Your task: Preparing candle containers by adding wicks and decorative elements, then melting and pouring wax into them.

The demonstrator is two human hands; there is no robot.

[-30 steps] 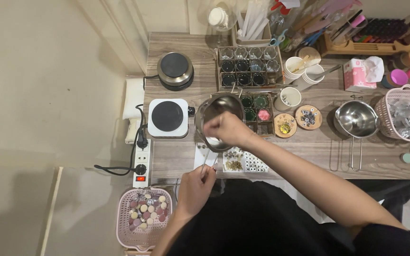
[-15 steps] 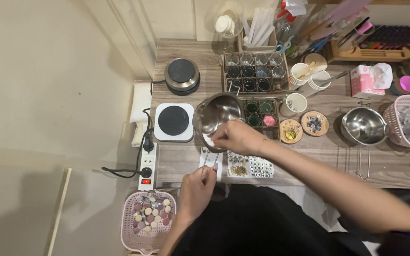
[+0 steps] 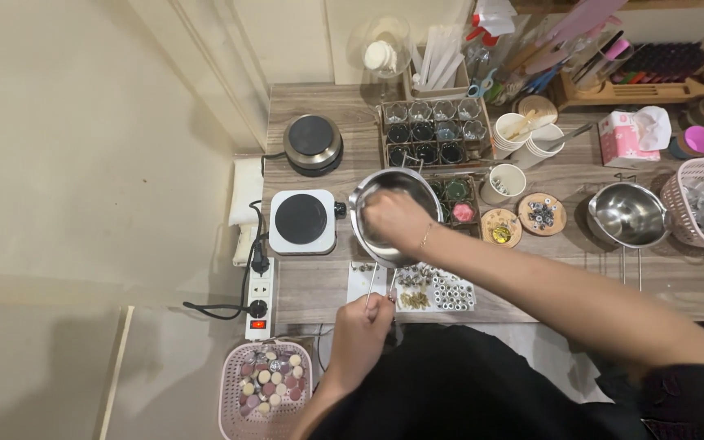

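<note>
my left hand (image 3: pixel 360 330) is gripping the steel pot (image 3: pixel 393 213) by its handle, running toward me; my right hand (image 3: pixel 393 218), fingers curled, is pressing inside the bowl.

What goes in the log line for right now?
left hand: grips pot handle | right hand: inside steel pot | beside: white hot plate

— Where does the camera sit?

— On the person's head, high above the wooden table (image 3: pixel 319 285), looking almost straight down.

— Which way does it face?

— Toward the wall; the table's far edge runs along the top, the person's dark lap fills the bottom.

— How near?

— Far enough to take in the floor at left and the pink basket (image 3: pixel 264 391) below.

— Another view?

— None; only this one.
</note>
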